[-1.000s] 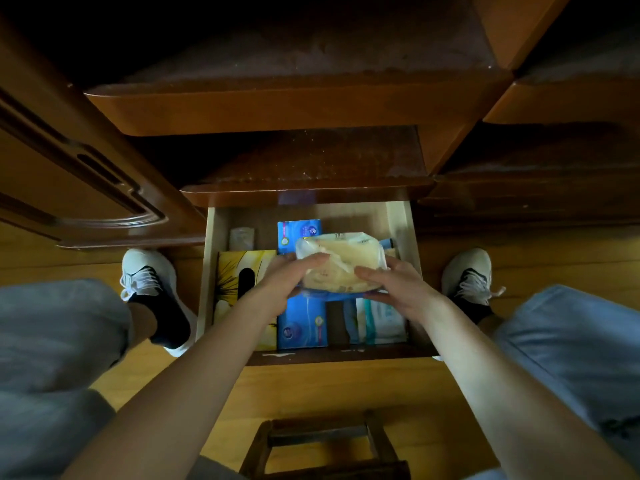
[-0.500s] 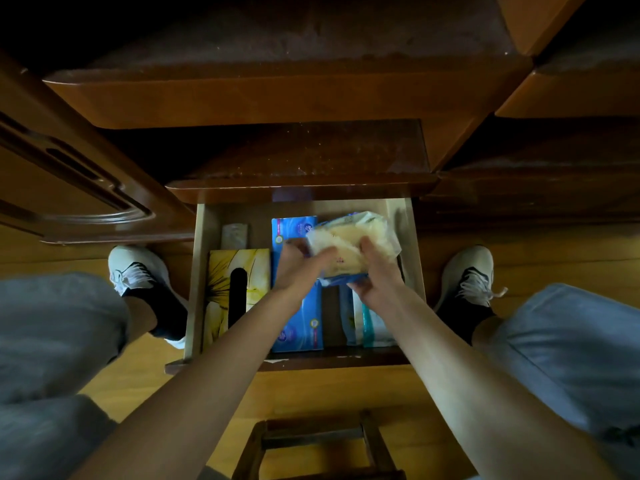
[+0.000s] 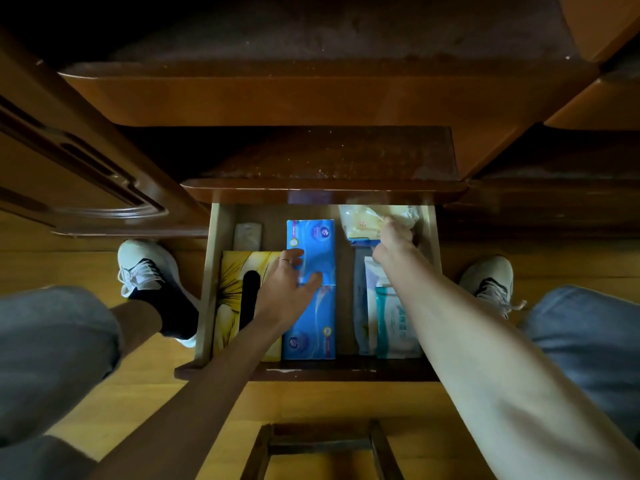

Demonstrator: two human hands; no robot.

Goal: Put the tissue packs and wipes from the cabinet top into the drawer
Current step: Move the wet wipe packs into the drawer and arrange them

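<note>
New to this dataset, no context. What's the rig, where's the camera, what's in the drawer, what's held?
No robot here: a person works bare-handed, and one wide-angle camera on their head looks down at an open drawer. Inside lie a yellow tissue box, a blue tissue pack and wipes packs. The right hand grips a pale yellow pack at the drawer's far right corner. The left hand rests on the blue pack, fingers relaxed. Knees and shoes frame the drawer.
</note>
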